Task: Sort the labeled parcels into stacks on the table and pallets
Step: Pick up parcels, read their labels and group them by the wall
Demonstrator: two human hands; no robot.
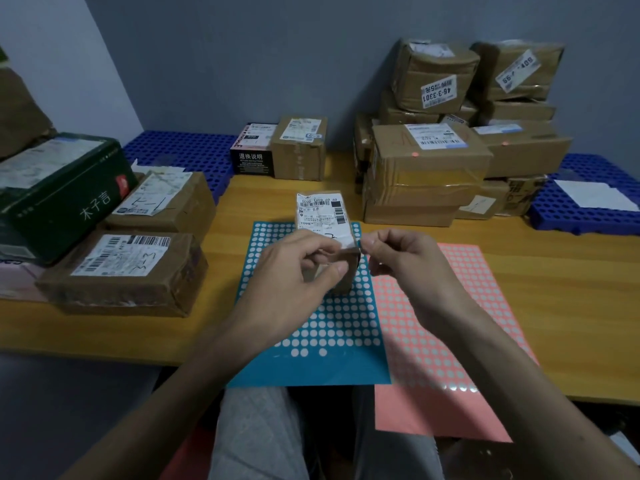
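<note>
**Over the blue sheet: a small parcel being marked before sorting**

Above the blue dotted sheet [311, 327], the small parcel [325, 216] sits at the table's [554, 306] middle. The left hand [298, 268] grips its near end, fingers wrapped around the cardboard. The right hand [398, 258] is pinched narrow at the parcel's near right corner; whether a sticker lies between finger and thumb cannot be told. The step looks like labelling, ahead of stacking. Next, the person would likely press the corner, then choose a stack [426, 168] beyond the sheet. The parcel's long axis runs away from the person, label up, its far end pointing toward the wall.
</note>
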